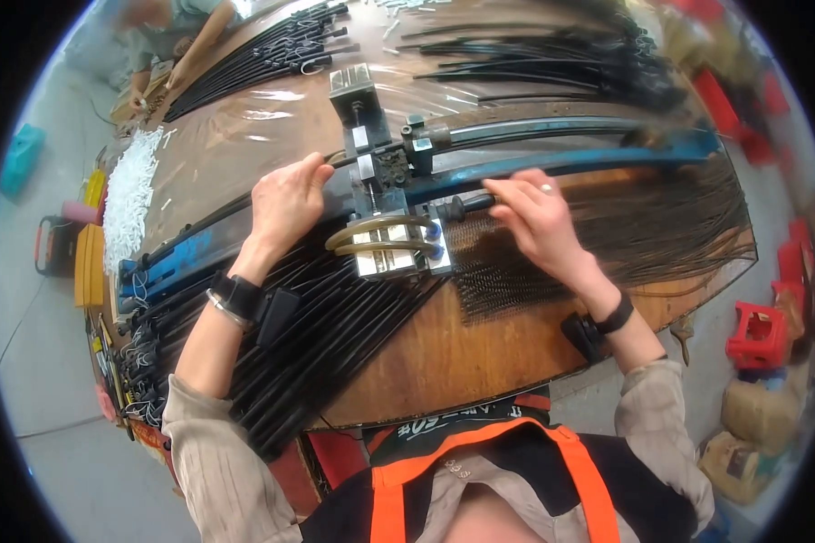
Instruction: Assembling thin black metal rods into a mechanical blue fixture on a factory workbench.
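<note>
A metal clamping fixture (391, 167) with a cylinder block (385, 262) and two amber air hoses (380, 222) stands on the table between my hands. My left hand (285, 199) is closed on a long black tube (226, 204), left of the fixture. To the fixture's right, my right hand (534, 213) pinches a thin black cable (477, 201) beside a dark round fitting (455, 209). The far cable ends are hidden by the fixture and my fingers. Blue rails (570, 161) run sideways behind my right hand.
Black tubes (326, 335) lie fanned near me; thin dark wires (607, 226) spread at right. More black cables (263, 54) lie at the far side, where another person's hand (139, 95) works. White small pieces (131, 199) pile at left. A red stool (757, 335) stands right.
</note>
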Demonstrator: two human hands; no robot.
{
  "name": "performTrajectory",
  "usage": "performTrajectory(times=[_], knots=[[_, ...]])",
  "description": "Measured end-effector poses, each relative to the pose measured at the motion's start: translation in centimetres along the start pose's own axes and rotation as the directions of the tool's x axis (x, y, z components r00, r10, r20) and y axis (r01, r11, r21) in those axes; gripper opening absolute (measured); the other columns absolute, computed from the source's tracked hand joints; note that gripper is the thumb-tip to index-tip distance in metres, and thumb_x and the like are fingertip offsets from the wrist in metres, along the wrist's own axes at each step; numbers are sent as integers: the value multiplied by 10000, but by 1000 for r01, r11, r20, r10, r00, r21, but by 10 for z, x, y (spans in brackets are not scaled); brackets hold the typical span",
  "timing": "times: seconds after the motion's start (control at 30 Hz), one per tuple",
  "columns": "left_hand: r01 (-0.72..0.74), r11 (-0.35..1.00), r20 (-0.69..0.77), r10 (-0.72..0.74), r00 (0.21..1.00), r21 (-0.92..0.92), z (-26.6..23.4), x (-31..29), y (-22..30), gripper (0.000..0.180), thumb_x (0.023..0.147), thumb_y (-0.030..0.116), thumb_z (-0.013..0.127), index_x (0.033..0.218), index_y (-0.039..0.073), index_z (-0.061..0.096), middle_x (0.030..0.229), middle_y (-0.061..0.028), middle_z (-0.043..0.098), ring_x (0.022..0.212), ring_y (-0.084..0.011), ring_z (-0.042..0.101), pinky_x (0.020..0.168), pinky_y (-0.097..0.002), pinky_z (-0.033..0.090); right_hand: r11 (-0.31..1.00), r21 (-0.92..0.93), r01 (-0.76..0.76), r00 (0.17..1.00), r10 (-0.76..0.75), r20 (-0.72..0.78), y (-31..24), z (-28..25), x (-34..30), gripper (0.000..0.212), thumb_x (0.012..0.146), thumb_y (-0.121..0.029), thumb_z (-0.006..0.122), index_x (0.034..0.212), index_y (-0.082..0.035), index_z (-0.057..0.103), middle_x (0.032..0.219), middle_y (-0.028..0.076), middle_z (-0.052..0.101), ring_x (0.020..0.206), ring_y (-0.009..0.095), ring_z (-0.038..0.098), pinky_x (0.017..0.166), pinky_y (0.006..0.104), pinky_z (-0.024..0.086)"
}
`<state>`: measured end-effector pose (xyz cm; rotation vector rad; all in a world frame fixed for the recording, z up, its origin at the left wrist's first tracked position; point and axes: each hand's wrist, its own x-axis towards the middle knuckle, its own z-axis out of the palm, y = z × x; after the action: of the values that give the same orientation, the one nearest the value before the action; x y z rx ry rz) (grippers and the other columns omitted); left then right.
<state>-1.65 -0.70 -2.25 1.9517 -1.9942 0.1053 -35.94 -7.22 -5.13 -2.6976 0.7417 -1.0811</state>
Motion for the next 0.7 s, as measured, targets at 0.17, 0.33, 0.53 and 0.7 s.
performTrajectory(times=[0.17,0.33,0.53,0.7], knots=[[-77,997,-73,78,994,14,3,5,-7,218,969,271,545,866,82,581,761,-161,652,734,-386,637,624,-481,490,922,352,-162,984,124,128,4,24,3,177,903,-86,641,1071,-31,640,893,141,628,844,280,608,727,342,472],[-163,977,-130,181,975,136,7,7,-17,151,967,229,554,918,88,573,807,-150,653,746,-377,636,618,-470,490,883,410,-226,964,144,222,24,20,12,192,880,-174,691,992,-34,624,794,128,558,780,292,578,694,357,468],[-319,883,-116,378,919,345,-15,9,-107,116,946,214,586,1018,123,583,904,-87,642,830,-317,634,700,-422,483,978,162,135,948,-175,267,-17,2,-35,320,756,-318,793,858,-69,619,754,81,548,769,257,565,670,366,443],[-129,741,-309,423,852,659,-27,-23,-84,146,903,182,627,1032,120,600,904,-32,636,853,-259,623,745,-411,434,981,127,146,948,-176,265,-29,8,-47,269,721,-278,806,815,-88,641,745,50,566,748,241,562,689,350,433]])
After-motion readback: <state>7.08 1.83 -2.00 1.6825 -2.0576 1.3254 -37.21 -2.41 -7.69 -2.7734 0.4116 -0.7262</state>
